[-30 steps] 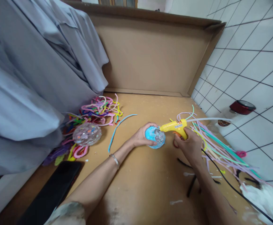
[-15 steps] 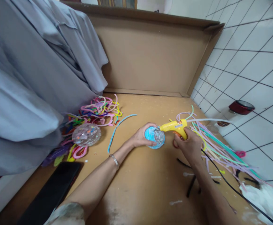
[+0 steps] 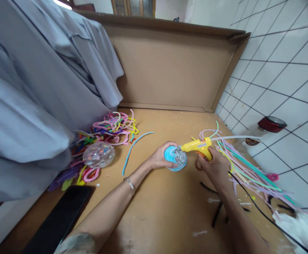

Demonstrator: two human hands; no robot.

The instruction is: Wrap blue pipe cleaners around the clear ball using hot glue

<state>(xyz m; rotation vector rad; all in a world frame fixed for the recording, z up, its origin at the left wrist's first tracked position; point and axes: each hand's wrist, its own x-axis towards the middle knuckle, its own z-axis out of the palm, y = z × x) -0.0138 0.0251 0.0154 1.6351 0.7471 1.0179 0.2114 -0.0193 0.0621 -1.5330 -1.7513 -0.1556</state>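
Note:
My left hand [image 3: 163, 156] is wrapped round a small clear ball [image 3: 181, 161], partly covered with light blue pipe cleaner in rows. In my right hand [image 3: 214, 164] is a yellow hot glue gun [image 3: 196, 145], with a long translucent glue stick [image 3: 233, 137] coming out of its back. The gun's metal nozzle meets the ball at the edge of the blue rows; whether glue is flowing is too small to tell. A single light blue pipe cleaner [image 3: 133, 148] lies curved on the table left of my left hand. Orange-handled scissors [image 3: 198, 164] lie partly hidden behind my right hand.
Tangled coloured pipe cleaners [image 3: 114, 127] and another clear, dotted ball [image 3: 99, 154] sit at left, near a black phone [image 3: 61, 215]. Straight pipe cleaners [image 3: 249, 169], a red-lidded jar [image 3: 272, 124] and the gun's black cord [image 3: 260, 208] are at right. Cardboard [image 3: 175, 67] stands behind.
The whole view has shifted slightly, with things sitting a little lower in the picture. Both hands keep their holds, and the nozzle stays against the ball.

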